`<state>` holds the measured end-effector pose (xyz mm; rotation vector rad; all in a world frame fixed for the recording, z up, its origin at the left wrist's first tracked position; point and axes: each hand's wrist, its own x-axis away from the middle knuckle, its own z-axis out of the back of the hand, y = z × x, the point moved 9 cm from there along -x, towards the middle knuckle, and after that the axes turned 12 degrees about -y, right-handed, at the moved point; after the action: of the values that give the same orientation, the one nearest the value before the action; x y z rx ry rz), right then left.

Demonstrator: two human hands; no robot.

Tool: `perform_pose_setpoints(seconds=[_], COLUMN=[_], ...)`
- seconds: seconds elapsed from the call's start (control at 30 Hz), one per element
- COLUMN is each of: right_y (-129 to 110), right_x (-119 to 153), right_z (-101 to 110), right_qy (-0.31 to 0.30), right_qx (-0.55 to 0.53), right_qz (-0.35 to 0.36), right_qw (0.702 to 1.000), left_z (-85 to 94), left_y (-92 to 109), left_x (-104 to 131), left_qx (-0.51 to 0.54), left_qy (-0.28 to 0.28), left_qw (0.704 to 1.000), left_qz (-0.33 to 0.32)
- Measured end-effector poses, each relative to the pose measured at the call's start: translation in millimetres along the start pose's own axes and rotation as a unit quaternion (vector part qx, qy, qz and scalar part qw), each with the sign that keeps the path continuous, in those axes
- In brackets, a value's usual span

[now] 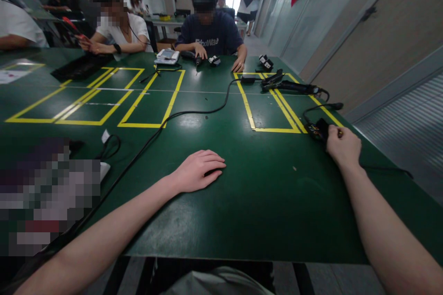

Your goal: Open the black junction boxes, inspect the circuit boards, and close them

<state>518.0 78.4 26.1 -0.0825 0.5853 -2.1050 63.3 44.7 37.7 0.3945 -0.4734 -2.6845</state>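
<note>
My left hand (pixel 200 170) rests palm down on the green table (pixel 263 193), its fingers stretched out and nothing in them. Over at the right side, my right hand (pixel 344 145) is closed at a small black device (pixel 319 130); a small brownish piece shows between its fingers, too small to name. A black cable (pixel 313 108) runs from the device up to a dark plug-like end. Beyond it lies a long black tool-like object (pixel 290 86) across yellow tape lines.
A long black cable (pixel 187 112) crosses the table from lower left to a black box (pixel 248 79). Two people sit opposite, one with hands near a dark drill-like tool (pixel 198 60). Blurred items (pixel 51 193) lie at left.
</note>
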Motion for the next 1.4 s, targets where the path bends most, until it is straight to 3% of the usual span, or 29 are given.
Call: perform_pose_setpoints(seconds=[0.1, 0.23, 0.4, 0.57, 0.7, 1.1, 1.4], right_y=[14.3, 19.1, 14.5, -6.6, -26.7, -28.9, -30.8], right_x=[2.7, 7.0, 10.4, 13.7, 16.7, 20.8, 21.3], right_z=[-1.3, -5.9, -2.8, 12.8, 11.4, 8.8, 8.8], right_qy=[-0.017, -0.025, -0.016, 0.009, -0.024, -0.064, -0.032], right_qx=[-0.072, -0.156, -0.181, -0.049, 0.002, -0.072, -0.140], right_qz=[-0.073, -0.099, -0.072, -0.021, -0.001, 0.000, 0.016], right_qw=[0.995, 0.982, 0.981, 0.999, 1.000, 0.995, 0.989], left_z=[-1.0, -1.7, -3.2, -3.8, -2.4, -1.9, -2.5], left_y=[-1.1, -1.7, -2.3, -3.2, -2.1, -1.3, -1.3], left_x=[0.4, 0.6, 0.7, 0.7, 0.6, 0.4, 0.3], left_qx=[0.002, 0.003, 0.004, 0.005, 0.004, 0.001, -0.002], left_qy=[-0.003, -0.001, 0.002, -0.002, -0.001, 0.003, 0.002], left_qw=[1.000, 1.000, 1.000, 1.000, 1.000, 1.000, 1.000], left_qz=[0.002, 0.003, 0.003, 0.004, 0.002, -0.002, 0.001])
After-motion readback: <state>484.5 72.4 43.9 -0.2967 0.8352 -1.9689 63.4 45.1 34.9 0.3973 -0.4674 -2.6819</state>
